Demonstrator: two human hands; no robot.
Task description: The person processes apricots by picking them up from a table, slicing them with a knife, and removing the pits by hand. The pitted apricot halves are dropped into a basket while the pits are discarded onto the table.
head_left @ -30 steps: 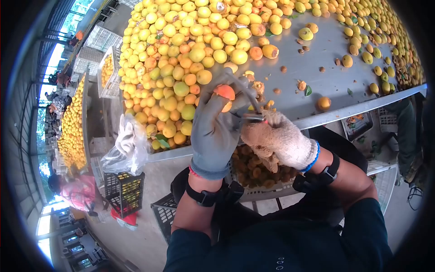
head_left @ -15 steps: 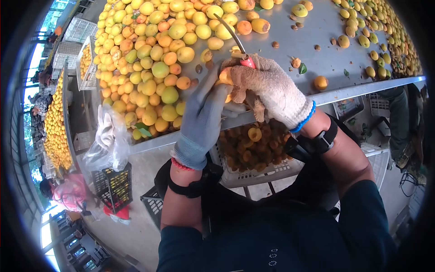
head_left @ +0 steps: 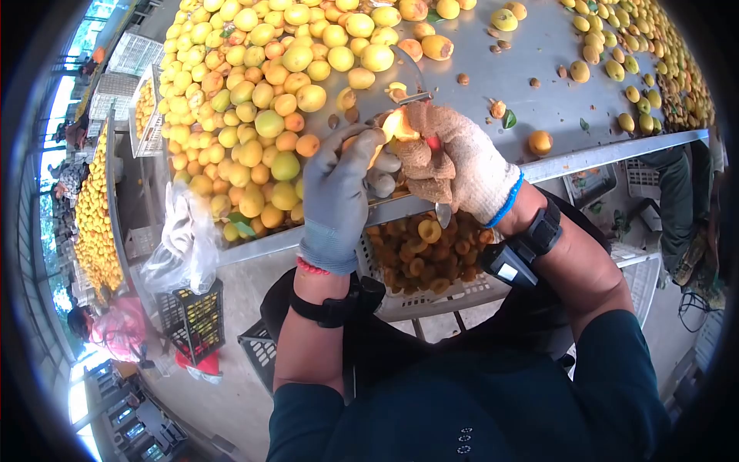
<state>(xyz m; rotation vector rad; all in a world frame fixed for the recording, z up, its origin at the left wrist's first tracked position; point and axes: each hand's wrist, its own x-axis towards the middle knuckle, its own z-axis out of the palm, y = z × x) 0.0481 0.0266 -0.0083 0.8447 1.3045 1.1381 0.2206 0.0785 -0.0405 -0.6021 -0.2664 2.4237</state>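
My left hand (head_left: 337, 192), in a grey glove, is closed on a piece of apricot at the table's front edge. Against it, my right hand (head_left: 462, 158), in a stained white knit glove, is closed around a knife (head_left: 416, 98) with a thin curved blade; a bit of its red handle shows between the fingers. Opened orange flesh of an apricot (head_left: 400, 123) shows between the two hands, by the right thumb. A metal tip (head_left: 443, 214) sticks out below my right hand. Beneath the hands, a crate (head_left: 416, 308) holds many halved apricots (head_left: 429, 229).
Whole apricots (head_left: 254, 100) are heaped on the metal table (head_left: 469, 54), left of my hands, with another heap (head_left: 616, 46) at far right. Loose stones and leaves lie between. A plastic bag (head_left: 181, 246) hangs at the left edge. A person in pink (head_left: 119, 327) is at far left.
My hands have turned and drawn slightly apart, and bright cut flesh now shows between them. The knife's blade has tilted, and a metal tip has appeared below my right hand.
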